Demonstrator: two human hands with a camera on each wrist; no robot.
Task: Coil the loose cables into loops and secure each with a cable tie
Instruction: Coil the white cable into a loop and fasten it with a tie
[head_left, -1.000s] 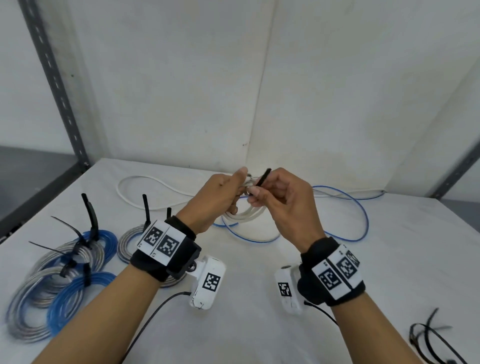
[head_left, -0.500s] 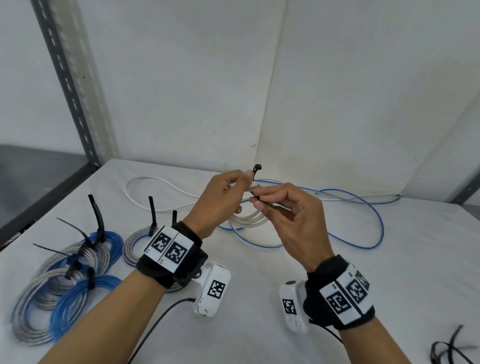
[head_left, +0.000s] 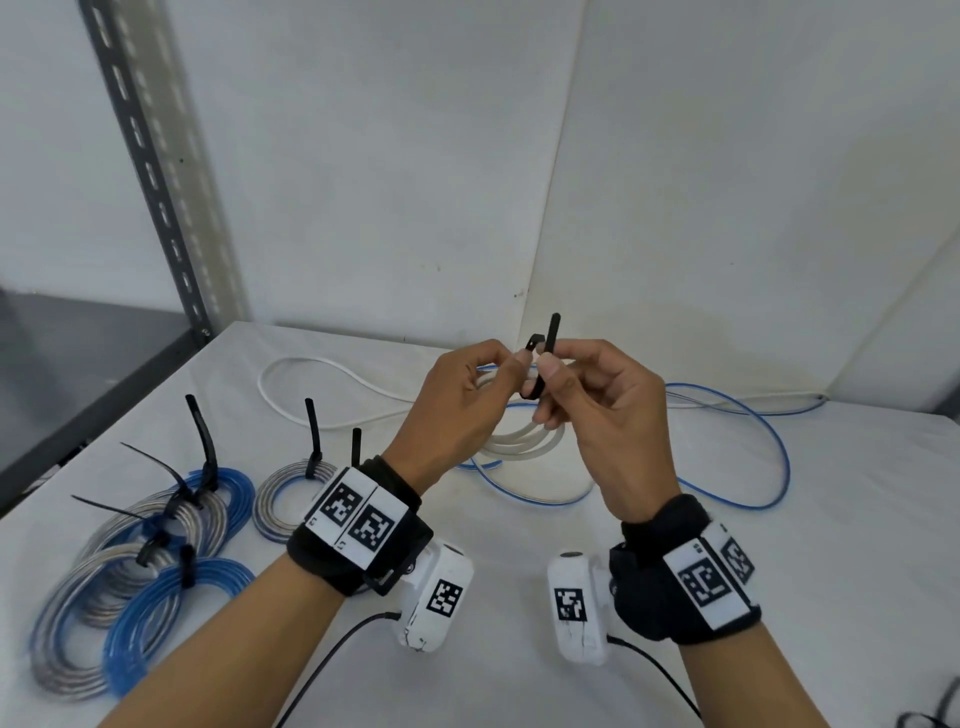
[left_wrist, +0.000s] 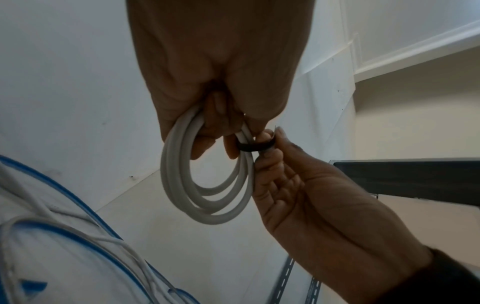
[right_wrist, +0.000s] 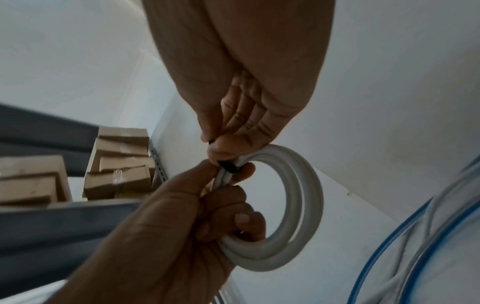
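Note:
My left hand (head_left: 470, 400) grips a small coil of white cable (head_left: 524, 441) held above the table; the coil hangs as several loops (left_wrist: 207, 185) below the fingers. A black cable tie (head_left: 543, 358) is wrapped round the coil's top (left_wrist: 255, 147). My right hand (head_left: 587, 395) pinches the tie's tail between thumb and forefinger, the tail standing up past the tie's head. The right wrist view shows the white coil (right_wrist: 293, 205) with the black tie (right_wrist: 228, 166) squeezed between both hands.
Several tied coils of blue and silver cable (head_left: 145, 566) lie at the left, their black tie tails sticking up. A loose blue cable (head_left: 748, 441) and a loose white cable (head_left: 322, 374) sprawl across the white table (head_left: 831, 519) behind my hands. Spare black ties (head_left: 930, 714) lie at the bottom right.
Both hands rose with the coil. The tie, at first loose with its ends apart, now loops round the coil with its tail standing beside its head.

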